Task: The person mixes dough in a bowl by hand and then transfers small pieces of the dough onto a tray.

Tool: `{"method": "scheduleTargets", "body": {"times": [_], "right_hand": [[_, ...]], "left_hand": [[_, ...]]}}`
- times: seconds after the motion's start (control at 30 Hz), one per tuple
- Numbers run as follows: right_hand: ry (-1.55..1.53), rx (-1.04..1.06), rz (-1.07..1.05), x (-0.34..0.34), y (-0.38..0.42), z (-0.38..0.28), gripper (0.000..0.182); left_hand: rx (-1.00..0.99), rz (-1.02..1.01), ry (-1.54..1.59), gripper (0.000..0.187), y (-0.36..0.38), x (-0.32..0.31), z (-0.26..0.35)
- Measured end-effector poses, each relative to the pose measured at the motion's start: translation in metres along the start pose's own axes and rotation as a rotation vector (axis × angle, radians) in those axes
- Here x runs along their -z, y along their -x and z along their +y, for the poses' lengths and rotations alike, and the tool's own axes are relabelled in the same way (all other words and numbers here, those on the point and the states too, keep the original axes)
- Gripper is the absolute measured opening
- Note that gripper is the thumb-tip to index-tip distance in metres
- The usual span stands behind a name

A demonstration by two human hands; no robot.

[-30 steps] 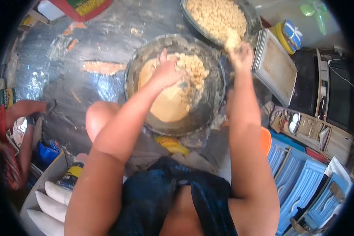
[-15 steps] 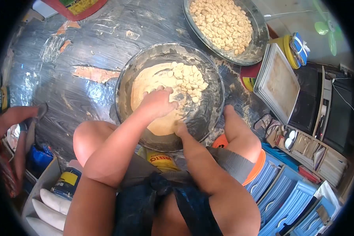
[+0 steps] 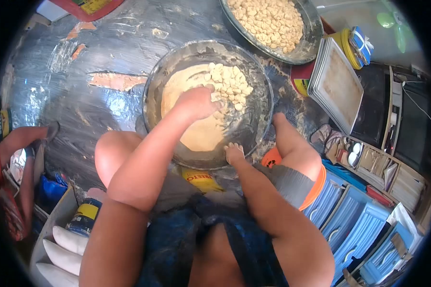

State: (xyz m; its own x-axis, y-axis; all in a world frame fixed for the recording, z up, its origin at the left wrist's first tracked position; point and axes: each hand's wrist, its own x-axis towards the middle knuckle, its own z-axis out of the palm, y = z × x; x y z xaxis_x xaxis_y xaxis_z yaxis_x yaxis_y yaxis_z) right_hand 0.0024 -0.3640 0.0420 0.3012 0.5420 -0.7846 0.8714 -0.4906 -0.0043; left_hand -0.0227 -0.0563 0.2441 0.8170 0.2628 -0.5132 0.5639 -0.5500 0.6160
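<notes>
A large metal bowl (image 3: 258, 119) sits on the floor between my knees, holding tan dough (image 3: 201, 136) and a heap of small pale dough pieces (image 3: 227, 86). My left hand (image 3: 196, 103) presses down in the bowl at the edge of the pieces, fingers bent; whether it holds any is hidden. My right hand (image 3: 234, 154) rests on the bowl's near rim, fingers curled over the edge. A second metal pan (image 3: 306, 45) full of the same pale pieces stands further away at the upper right.
The floor (image 3: 96, 115) is dark, shiny and scuffed. Stacked flat trays (image 3: 340, 91) lie right of the bowl, blue drawers (image 3: 364, 225) at lower right. A yellow packet (image 3: 201, 179) lies under the bowl's near side. Another person's arm (image 3: 19, 138) shows at far left, beside white sacks (image 3: 57, 253).
My right hand came back from the far pan, went into the bowl, and now sits on its near rim. My left hand shifted slightly up toward the dough pieces.
</notes>
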Motion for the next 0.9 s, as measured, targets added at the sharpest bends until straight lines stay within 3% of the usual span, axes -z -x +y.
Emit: {"method": "scheduleTargets", "body": {"times": [0.03, 0.1, 0.17, 0.2, 0.27, 0.3, 0.33, 0.37, 0.4, 0.47, 0.53, 0.57, 0.73, 0.8, 0.9], "right_hand": [[0.006, 0.004, 0.010, 0.006, -0.015, 0.004, 0.028], [-0.471, 0.062, -0.154, 0.017, -0.047, 0.024, 0.028], [-0.785, -0.043, -0.076, 0.077, -0.058, 0.054, 0.032], [-1.248, -0.157, -0.119, 0.121, -0.061, 0.074, 0.033], [-2.055, -0.098, 0.332, 0.179, -0.061, 0.105, 0.038], [-2.292, 0.227, 0.563, 0.220, -0.053, 0.109, 0.036], [-2.344, 0.207, 0.757, 0.229, -0.065, 0.133, 0.036], [-2.384, 0.183, 0.956, 0.235, -0.077, 0.158, 0.037], [-2.388, 0.180, 0.942, 0.233, -0.090, 0.174, 0.037], [-1.948, -0.510, 0.456, 0.235, -0.107, 0.172, 0.043], [-1.668, -0.770, -0.018, 0.221, -0.109, 0.131, 0.077], [-1.621, -0.783, -0.105, 0.202, -0.121, 0.113, 0.081], [-1.288, -1.156, 0.243, 0.198, -0.188, 0.026, 0.105], [-1.187, -1.217, 0.315, 0.207, -0.193, 0.016, 0.116], [-1.146, -1.145, 0.369, 0.193, -0.203, 0.028, 0.104]], "left_hand": [[-0.012, 0.057, 0.001, 0.051, -0.004, -0.004, -0.003], [-0.006, 0.092, 0.023, 0.047, 0.001, -0.013, -0.003], [-0.037, 0.037, -0.022, 0.046, 0.001, -0.009, 0.001], [-0.036, 0.028, -0.026, 0.046, 0.003, -0.011, 0.001], [-0.025, 0.019, -0.013, 0.048, 0.004, -0.012, 0.001], [-0.018, 0.017, -0.011, 0.048, 0.006, -0.010, 0.002], [-0.009, -0.046, -0.013, 0.051, 0.008, -0.006, 0.006], [0.001, -0.110, -0.014, 0.055, 0.009, -0.004, 0.008], [0.011, -0.111, -0.011, 0.055, 0.008, -0.006, 0.009], [-0.016, -0.130, -0.063, 0.052, 0.008, -0.010, 0.008], [0.000, -0.138, -0.064, 0.052, 0.012, -0.011, 0.006], [0.000, -0.147, -0.064, 0.051, 0.013, -0.011, 0.005], [0.060, -0.171, -0.027, 0.051, 0.008, -0.014, -0.018], [0.085, -0.198, -0.029, 0.051, 0.005, -0.016, -0.025], [0.086, -0.228, -0.019, 0.050, 0.000, -0.015, -0.024]]}}
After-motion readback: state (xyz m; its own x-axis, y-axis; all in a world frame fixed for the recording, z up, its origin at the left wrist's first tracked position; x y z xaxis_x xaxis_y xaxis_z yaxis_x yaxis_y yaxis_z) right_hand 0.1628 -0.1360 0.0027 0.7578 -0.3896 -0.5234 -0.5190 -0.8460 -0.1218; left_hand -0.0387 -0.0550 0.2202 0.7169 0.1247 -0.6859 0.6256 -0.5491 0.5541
